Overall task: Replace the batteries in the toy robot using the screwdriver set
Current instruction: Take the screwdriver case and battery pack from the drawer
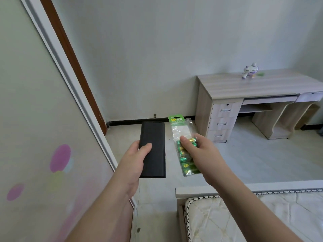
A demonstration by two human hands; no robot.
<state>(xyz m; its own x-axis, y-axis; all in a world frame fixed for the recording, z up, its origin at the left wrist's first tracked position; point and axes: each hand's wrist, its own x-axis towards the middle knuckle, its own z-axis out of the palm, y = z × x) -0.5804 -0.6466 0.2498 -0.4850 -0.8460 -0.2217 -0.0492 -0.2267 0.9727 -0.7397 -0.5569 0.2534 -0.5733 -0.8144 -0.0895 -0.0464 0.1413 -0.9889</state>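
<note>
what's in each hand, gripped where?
Left hand grips the black case by its left edge. Right hand pinches the battery pack mid-length.

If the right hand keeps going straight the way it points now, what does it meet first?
Probably nothing nearby: the right hand, gripping the battery pack, points over open floor toward the far wall; depth is unclear.

Soft, even daylight is filling my view w/ faint shadows; wide-angle lens is bending the edges, and the white-and-purple plastic toy robot (250,70) is looking blurry.

head view, forward and down
</note>
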